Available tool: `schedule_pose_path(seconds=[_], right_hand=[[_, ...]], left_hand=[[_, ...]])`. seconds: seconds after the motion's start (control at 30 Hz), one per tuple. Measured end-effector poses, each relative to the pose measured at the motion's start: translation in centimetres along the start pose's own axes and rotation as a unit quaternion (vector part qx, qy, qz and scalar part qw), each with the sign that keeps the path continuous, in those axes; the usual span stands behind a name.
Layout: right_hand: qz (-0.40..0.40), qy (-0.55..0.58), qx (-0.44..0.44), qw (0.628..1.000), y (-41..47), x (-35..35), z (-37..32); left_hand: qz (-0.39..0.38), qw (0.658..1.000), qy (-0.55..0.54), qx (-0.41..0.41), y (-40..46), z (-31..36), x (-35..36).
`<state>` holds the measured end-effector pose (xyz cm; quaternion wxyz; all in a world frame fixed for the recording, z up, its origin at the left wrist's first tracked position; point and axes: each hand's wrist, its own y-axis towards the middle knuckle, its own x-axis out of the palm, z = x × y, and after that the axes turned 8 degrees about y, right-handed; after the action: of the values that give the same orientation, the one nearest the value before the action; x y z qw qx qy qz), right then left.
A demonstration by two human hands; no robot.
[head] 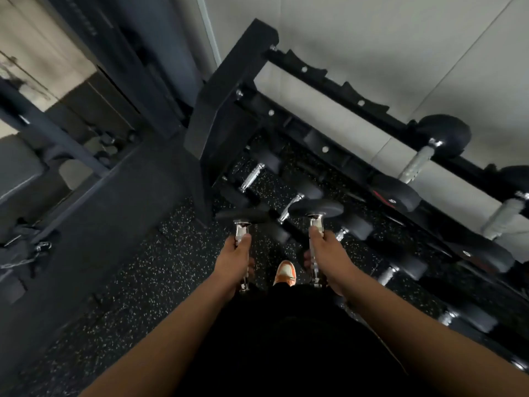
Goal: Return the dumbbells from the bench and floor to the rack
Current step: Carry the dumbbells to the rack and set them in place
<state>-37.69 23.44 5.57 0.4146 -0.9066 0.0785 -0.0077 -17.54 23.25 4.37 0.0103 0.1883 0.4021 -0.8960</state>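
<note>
I hold two small black dumbbells with chrome handles, one in each hand, in front of my body. My left hand (235, 260) is wrapped around the handle of the left dumbbell (242, 217). My right hand (326, 252) grips the handle of the right dumbbell (316, 209). Both point away from me toward the black tiered dumbbell rack (337, 90), which runs diagonally from upper centre to lower right. The rack's top tier is bare at its left end. Several dumbbells (423, 159) rest on its right part and lower tiers.
The rack's thick black end post (217, 110) stands just ahead of my left hand. A dark machine frame (94, 167) with chains (25, 253) fills the left side. Speckled black rubber floor (160, 262) lies below. My orange shoe (284, 273) shows between my hands.
</note>
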Motion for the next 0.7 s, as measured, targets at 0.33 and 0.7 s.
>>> schedule_pose_path(seconds=[0.33, 0.7], right_hand=[[0.065, 0.057, 0.022, 0.996, 6.4, 0.4, -7.7], [0.175, 0.141, 0.077, 0.971, 13.0, 3.7, -15.6]], left_hand=[[-0.074, 0.996, 0.055, 0.016, 10.0, 10.9, -1.0], [-0.199, 0.964, 0.164, 0.058, 23.0, 25.1, -2.9]])
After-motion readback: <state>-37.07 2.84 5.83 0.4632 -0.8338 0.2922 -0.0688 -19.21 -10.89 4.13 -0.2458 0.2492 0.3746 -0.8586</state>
